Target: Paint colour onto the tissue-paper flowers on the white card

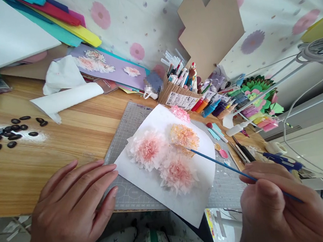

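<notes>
Your right hand [281, 200] pinches a slender blue stick-like tool [221, 164], its tip at a ruffled flower of yellow-edged, peach-toned petals [184, 134]. The bloom sits on a white paper sheet [193, 207] beside two frilled white flowers with pink centres [148, 147]. Your left hand [74, 204] spreads loosely near the sheet's corner.

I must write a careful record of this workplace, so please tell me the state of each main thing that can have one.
Left hand: open, palm down
Right hand: closed around blue stick
Blue stick: slanting, tip at orange flower
Orange flower: petals spread
Pink-white flowers: petals spread
Cutting mat: flat, partly covered
White sheet: overhanging mat's near edge
Pen box: open, filled
Black pebbles: scattered
</notes>
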`<state>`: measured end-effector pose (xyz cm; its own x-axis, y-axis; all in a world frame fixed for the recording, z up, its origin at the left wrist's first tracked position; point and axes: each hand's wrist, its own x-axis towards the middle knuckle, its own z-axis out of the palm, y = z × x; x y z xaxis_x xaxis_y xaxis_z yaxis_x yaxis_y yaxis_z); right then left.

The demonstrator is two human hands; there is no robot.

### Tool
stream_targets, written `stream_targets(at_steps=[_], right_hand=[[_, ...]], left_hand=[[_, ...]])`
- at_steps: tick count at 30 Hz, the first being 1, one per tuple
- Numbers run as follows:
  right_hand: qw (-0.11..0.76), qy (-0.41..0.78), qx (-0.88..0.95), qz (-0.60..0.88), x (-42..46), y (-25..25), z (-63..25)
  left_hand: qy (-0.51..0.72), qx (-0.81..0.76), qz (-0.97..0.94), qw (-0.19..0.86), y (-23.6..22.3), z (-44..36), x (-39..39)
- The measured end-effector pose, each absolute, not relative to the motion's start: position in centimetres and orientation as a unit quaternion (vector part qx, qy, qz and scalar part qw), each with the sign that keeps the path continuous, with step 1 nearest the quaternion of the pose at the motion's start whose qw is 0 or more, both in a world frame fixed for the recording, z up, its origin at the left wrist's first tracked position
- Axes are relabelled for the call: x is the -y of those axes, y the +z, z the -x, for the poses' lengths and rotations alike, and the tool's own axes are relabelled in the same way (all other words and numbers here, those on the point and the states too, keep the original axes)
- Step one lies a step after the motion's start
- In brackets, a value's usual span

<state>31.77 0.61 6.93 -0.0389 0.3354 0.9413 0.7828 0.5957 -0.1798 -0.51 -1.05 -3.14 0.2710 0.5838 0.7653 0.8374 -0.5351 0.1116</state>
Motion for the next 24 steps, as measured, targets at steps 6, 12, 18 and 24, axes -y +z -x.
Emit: stream_targets(at_steps=[6,12,18,24], right_hand=[[0.584,-0.182,0.648,0.454,1.1,7.7,-31.5],[0.646,-0.206,0.591,0.436,1.4,7.5,-31.9],[0.656,-0.218,0.607,0.393,0.7,6.0,-33.4],[0.676,-0.161,0.637,0.334,0.0,5.2,-33.8]], left_hand=[[-0.402,0.466,0.774,0.149,-3.2,0.5,1.1],[-0.386,0.469,0.779,0.16,-2.7,0.4,0.9],[-0.365,0.471,0.781,0.186,-2.3,0.5,0.8],[-0.336,0.464,0.795,0.197,-1.9,0.3,0.8]])
